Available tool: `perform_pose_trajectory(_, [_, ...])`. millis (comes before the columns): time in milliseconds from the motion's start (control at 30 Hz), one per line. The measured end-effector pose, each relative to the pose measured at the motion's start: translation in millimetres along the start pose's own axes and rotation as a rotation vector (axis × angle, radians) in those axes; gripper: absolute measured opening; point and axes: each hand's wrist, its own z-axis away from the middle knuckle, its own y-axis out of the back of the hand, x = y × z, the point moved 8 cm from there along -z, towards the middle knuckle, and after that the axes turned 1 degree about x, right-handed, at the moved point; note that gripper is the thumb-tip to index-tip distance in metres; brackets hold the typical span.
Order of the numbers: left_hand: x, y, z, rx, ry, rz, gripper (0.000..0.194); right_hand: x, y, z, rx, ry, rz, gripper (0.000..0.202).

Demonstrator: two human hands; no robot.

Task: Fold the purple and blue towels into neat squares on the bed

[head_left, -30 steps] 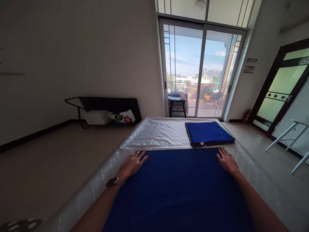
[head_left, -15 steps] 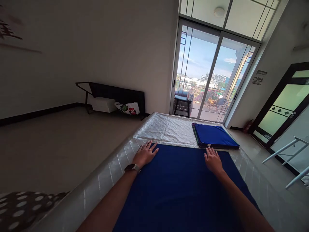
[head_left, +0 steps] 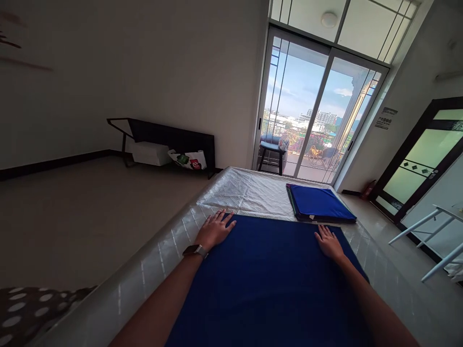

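A dark blue cloth (head_left: pixel 275 274) lies spread flat over a table with a silvery quilted cover (head_left: pixel 238 190). My left hand (head_left: pixel 216 228) rests with fingers spread on the cloth's far left corner, a watch (head_left: pixel 195 250) on its wrist. Near the far right corner, my right hand (head_left: pixel 329 242) lies flat on the cloth, fingers stretched forward. Neither hand holds anything. Just beyond the cloth's far edge, on the right, sits a stack of folded cloths (head_left: pixel 321 204) with bright blue on top.
A black rack (head_left: pixel 173 139) with a white box (head_left: pixel 150 153) and a printed bag (head_left: pixel 188 160) stands by the wall. Sliding glass doors (head_left: pixel 304 111) are behind the table. White furniture legs (head_left: pixel 441 262) stand at right; polka-dot fabric (head_left: pixel 36 308) is at lower left.
My right hand has slid right along the cloth, towards its far right corner and away from the stack's label. My left hand stays at the left corner. The view has shifted slightly.
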Motion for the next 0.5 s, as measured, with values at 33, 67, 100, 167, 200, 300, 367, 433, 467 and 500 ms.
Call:
perform_pose_trajectory(33, [-0.6, -0.3, -0.3, 0.0, -0.002, -0.002, 0.062, 25.2, 1.4, -2.8, 0.006, -0.041, 0.009, 0.062])
perform_pose_trajectory(67, [-1.4, -0.8, -0.7, -0.001, -0.003, -0.005, 0.062, 45.3, 1.9, -5.1, 0.013, -0.057, 0.01, 0.062])
perform_pose_trajectory(100, [-2.3, -1.6, -1.0, -0.002, -0.004, -0.006, 0.063, 60.7, 1.6, -7.1, 0.024, -0.061, 0.006, 0.062])
perform_pose_trajectory(167, [-3.9, -4.0, -1.8, -0.004, -0.009, -0.014, 0.063, 77.8, -1.3, -10.1, 0.047, -0.048, -0.011, 0.062])
perform_pose_trajectory(200, [-5.1, -5.8, -2.1, -0.006, -0.011, -0.022, 0.063, 81.4, -3.5, -11.0, 0.056, -0.048, -0.019, 0.062])
perform_pose_trajectory(300, [-9.9, -10.3, -3.4, -0.005, -0.024, -0.064, 0.063, 80.7, -8.8, -11.6, 0.064, -0.066, -0.037, 0.064])
perform_pose_trajectory(367, [-13.8, -10.9, -4.9, -0.007, -0.045, -0.1, 0.063, 75.4, -8.6, -10.4, 0.061, -0.063, -0.045, 0.064])
perform_pose_trajectory(433, [-17.1, -9.4, -7.1, -0.032, -0.053, -0.14, 0.062, 71.8, -6.5, -8.4, 0.05, -0.071, -0.051, 0.064])
perform_pose_trajectory(467, [-16.8, -7.6, -8.3, -0.046, -0.047, -0.161, 0.062, 71.1, -5.3, -7.2, 0.043, -0.083, -0.054, 0.064])
perform_pose_trajectory(500, [-13.3, -4.5, -9.4, -0.048, -0.041, -0.18, 0.063, 70.7, -4.4, -6.3, 0.035, -0.096, -0.058, 0.064])
